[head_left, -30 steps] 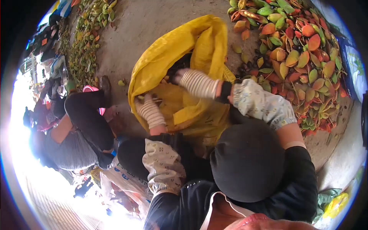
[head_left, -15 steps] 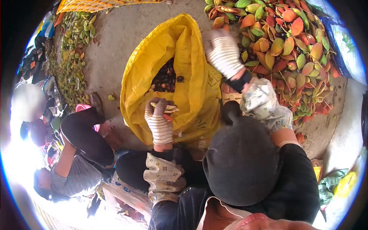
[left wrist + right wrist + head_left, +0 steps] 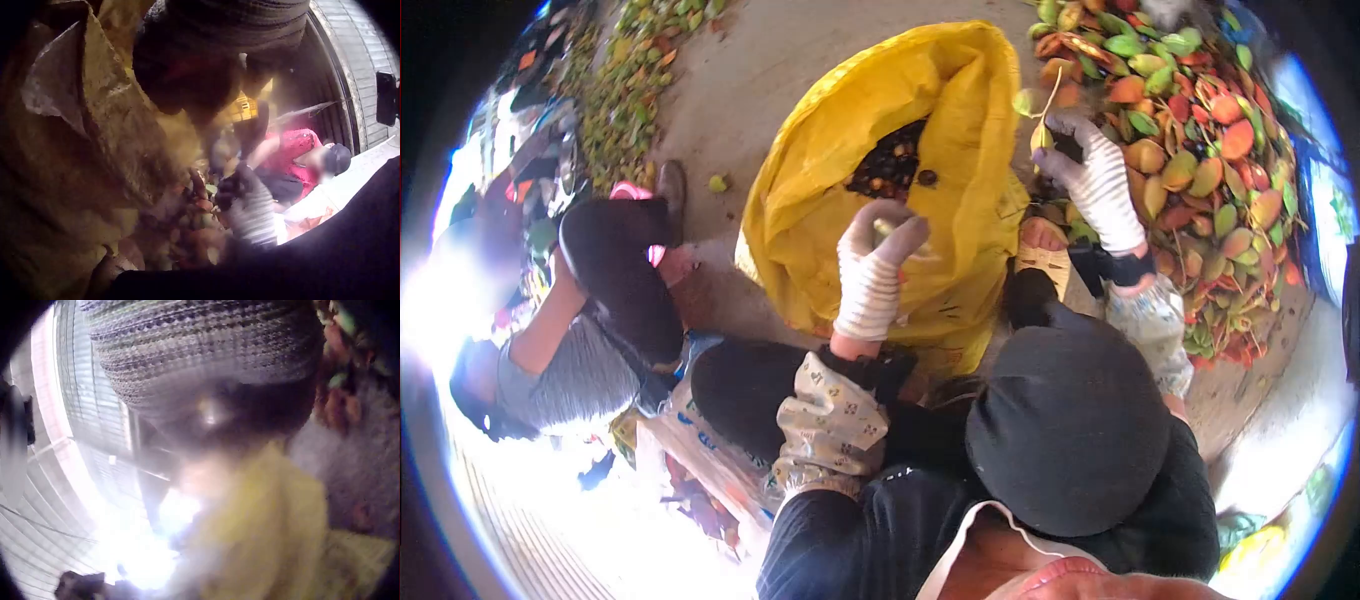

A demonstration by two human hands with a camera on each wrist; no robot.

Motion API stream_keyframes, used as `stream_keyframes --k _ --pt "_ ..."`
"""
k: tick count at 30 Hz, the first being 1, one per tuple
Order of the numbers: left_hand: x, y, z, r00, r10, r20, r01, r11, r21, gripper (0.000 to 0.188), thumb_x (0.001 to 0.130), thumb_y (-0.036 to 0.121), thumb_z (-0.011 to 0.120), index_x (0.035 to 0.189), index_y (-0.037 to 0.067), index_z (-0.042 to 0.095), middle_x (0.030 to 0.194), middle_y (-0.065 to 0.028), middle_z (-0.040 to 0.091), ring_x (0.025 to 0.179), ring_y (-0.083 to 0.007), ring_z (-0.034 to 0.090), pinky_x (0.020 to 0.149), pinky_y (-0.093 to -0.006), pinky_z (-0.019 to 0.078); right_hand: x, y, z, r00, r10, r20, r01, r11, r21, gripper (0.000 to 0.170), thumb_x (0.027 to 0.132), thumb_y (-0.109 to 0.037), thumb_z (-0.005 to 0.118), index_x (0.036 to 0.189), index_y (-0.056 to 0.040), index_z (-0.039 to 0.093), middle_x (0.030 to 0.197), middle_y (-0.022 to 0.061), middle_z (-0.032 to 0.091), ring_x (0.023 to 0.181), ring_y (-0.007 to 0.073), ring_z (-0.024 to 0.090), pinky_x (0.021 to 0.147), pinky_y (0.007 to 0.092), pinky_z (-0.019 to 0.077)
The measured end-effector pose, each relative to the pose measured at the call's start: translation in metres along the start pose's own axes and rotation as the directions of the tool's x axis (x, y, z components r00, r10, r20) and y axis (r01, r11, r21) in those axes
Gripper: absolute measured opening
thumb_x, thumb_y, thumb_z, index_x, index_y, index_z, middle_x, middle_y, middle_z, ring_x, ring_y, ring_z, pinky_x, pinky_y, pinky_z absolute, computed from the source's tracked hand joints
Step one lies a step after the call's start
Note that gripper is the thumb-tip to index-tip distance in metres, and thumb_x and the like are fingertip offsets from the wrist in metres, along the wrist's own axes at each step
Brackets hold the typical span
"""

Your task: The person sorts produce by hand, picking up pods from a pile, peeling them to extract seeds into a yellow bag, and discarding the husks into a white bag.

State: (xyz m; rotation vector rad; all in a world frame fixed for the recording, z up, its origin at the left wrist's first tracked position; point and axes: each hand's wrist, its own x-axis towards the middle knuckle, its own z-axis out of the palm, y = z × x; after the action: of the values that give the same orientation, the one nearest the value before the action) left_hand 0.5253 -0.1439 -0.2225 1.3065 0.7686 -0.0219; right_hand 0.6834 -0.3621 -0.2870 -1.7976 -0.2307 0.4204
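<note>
A yellow woven sack point(image 3: 815, 215) stands with its mouth wide, dark round seeds point(image 3: 887, 165) inside. Over the sack's near side, my left hand point(image 3: 870, 270), in a striped glove with grey fingertips, has its fingers curled round a pale piece of pod husk point(image 3: 887, 228), partly hidden and blurred. To the right of the sack, my right hand point(image 3: 1100, 185), gloved the same way, pinches a yellowish pod point(image 3: 1043, 135) with a long thin stem pointing up. In the right wrist view, the striped glove point(image 3: 212, 356) fills the top, above blurred yellow.
A big heap of green, orange and red pods point(image 3: 1190, 180) lies at the right. More pods point(image 3: 635, 95) cover the floor at the far left, where another person point(image 3: 570, 350) sits. A sandalled foot point(image 3: 1042, 250) is beside the sack.
My right hand came out of the sack, reached to the pod heap and now holds a pod. My left hand rose from inside the sack with husk pieces and now stands over its near side.
</note>
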Motion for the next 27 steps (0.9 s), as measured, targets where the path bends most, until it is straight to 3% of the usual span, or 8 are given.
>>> stream_keyframes --k 1,3,7,11,12,16,20,27 --pt "0.0 0.004 0.004 1.0 -0.02 0.007 0.02 1.0 -0.014 0.028 0.08 0.012 0.066 0.101 -0.004 0.059 0.085 -0.0105 0.062 0.074 -0.0192 0.063 0.068 -0.0315 0.0523 -0.004 -0.021 0.007 0.991 0.072 0.113 -0.081 0.994 0.073 0.039 0.077 -0.016 0.077 0.109 0.0014 0.061 0.091 0.0068 0.065 0.074 0.0106 0.059 0.062 0.0267 0.0501" --pt "0.003 0.002 0.007 0.999 0.026 0.031 -0.026 1.0 -0.008 0.034 0.081 0.014 0.066 0.109 -0.005 0.059 0.085 -0.01 0.063 0.075 -0.0185 0.063 0.066 -0.0303 0.0521 -0.006 -0.053 0.029 0.945 -0.01 0.327 -0.036 0.99 0.133 0.04 0.079 -0.017 0.076 0.111 0.0013 0.061 0.091 0.0062 0.065 0.074 0.0086 0.058 0.059 0.0248 0.0495" --pt "0.009 -0.006 -0.002 0.999 -0.009 0.038 0.017 0.974 -0.228 0.037 0.084 0.014 0.066 0.114 -0.006 0.058 0.087 -0.0092 0.066 0.073 -0.014 0.063 0.061 -0.0238 0.0504 -0.002 -0.056 0.077 0.809 -0.023 0.588 -0.078 0.986 0.145 0.039 0.08 -0.01 0.068 0.115 0.0018 0.06 0.095 0.0052 0.065 0.08 0.0098 0.059 0.071 0.0253 0.0508" --pt "0.013 -0.009 -0.013 1.0 -0.03 -0.006 0.029 0.978 -0.206 0.033 0.084 0.014 0.065 0.11 -0.006 0.06 0.084 -0.0086 0.066 0.063 -0.0097 0.06 0.051 -0.019 0.0452 -0.001 -0.043 0.1 0.786 -0.134 0.603 0.104 0.991 0.084 0.039 0.078 -0.01 0.063 0.115 0.0034 0.06 0.102 0.0162 0.067 0.095 0.0234 0.065 0.083 0.0327 0.0504" --pt "0.013 -0.009 -0.014 0.999 -0.047 -0.016 0.044 0.984 -0.172 0.033 0.084 0.015 0.066 0.109 -0.006 0.06 0.083 -0.0084 0.066 0.061 -0.0092 0.06 0.05 -0.0187 0.0444 -0.001 -0.043 0.103 0.799 -0.158 0.58 0.158 0.986 0.05 0.038 0.077 -0.01 0.062 0.112 0.0037 0.061 0.106 0.023 0.065 0.1 0.0331 0.063 0.087 0.0367 0.049" --pt "0.014 -0.013 -0.017 0.997 -0.062 -0.053 0.06 0.998 -0.031 0.033 0.082 0.014 0.066 0.108 -0.006 0.061 0.082 -0.0078 0.065 0.063 -0.0095 0.059 0.052 -0.0203 0.046 -0.002 -0.036 0.115 0.774 -0.293 0.562 0.383 0.923 -0.046 0.034 0.075 -0.01 0.063 0.106 0.0035 0.062 0.1 0.0259 0.063 0.095 0.041 0.06 0.085 0.041 0.0491" --pt "0.021 -0.031 -0.02 0.986 -0.014 -0.166 0.02 0.999 0.037 0.027 0.08 0.007 0.066 0.102 -0.008 0.061 0.08 -0.007 0.064 0.067 -0.0105 0.058 0.059 -0.025 0.0503 -0.016 -0.033 0.132 0.745 -0.394 0.538 0.542 0.827 -0.145 0.032 0.074 -0.013 0.067 0.101 0.0007 0.057 0.092 0.022 0.06 0.088 0.0404 0.058 0.076 0.0452 0.0479" --pt "0.031 -0.056 -0.027 0.945 -0.042 -0.323 0.036 0.999 -0.024 0.021 0.078 0.003 0.063 0.097 -0.006 0.063 0.078 -0.005 0.062 0.066 -0.0102 0.054 0.059 -0.0256 0.0473 -0.019 -0.022 0.153 0.665 -0.395 0.633 0.672 0.687 -0.276 0.036 0.073 -0.007 0.062 0.107 0.0026 0.054 0.099 0.0237 0.059 0.091 0.0404 0.058 0.079 0.0443 0.0484"
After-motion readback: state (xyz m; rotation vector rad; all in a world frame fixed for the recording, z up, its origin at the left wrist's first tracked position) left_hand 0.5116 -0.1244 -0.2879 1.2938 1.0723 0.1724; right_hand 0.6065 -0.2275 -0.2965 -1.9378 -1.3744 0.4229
